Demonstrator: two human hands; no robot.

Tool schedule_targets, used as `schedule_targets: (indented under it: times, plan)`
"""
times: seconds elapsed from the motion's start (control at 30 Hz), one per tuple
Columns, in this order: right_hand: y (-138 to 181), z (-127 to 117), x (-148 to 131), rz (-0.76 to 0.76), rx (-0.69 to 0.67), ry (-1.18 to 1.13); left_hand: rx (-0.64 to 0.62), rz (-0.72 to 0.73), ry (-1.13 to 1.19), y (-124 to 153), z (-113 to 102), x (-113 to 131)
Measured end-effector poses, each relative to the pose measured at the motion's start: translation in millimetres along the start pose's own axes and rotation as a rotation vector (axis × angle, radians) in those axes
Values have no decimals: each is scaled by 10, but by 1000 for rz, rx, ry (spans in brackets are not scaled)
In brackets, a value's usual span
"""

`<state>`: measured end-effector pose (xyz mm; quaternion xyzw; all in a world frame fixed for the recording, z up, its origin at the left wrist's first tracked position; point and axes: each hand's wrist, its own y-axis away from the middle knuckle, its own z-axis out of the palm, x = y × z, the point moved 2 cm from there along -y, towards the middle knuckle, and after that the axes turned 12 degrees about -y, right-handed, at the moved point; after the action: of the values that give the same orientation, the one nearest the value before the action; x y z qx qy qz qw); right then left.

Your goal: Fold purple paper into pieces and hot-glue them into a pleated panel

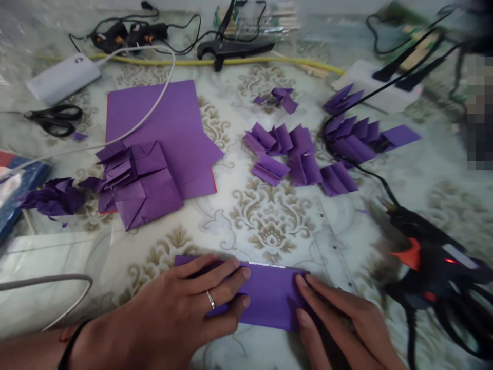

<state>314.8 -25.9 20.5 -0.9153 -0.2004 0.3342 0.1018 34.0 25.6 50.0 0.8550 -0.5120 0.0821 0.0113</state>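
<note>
Had left hand (192,303) spread flat over left part of purple strip (269,300), grasping nothing, and right hand (342,313) with thumb and fingertips at its right end, couldn't tell if pinching or just pressing; had strip on patterned tablecloth (215,231) directly in front, flat, not yet a small pleat. Farther out, saw small folded pieces (304,169) in loose groups, apparently finished, plus creased packet (162,195) lying on flat purple sheets (150,110). Judged work partway: good batch folded, strip unfinished, sheets likely left to process
</note>
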Motion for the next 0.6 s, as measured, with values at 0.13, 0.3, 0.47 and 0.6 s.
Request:
schedule_targets:
  times: [0.13,0.3,0.47,0.6]
  plan:
    - [-43,47,-62,-11,44,-30,35,24,-64,-53,-42,37]
    - [-108,54,-98,-12,105,-72,80,19,-181,-172,-171,120]
    - [-126,66,-131,-7,133,-103,81,99,-151,-294,-163,124]
    - [-124,76,-140,-9,127,-84,3,135,-108,-357,-78,92]
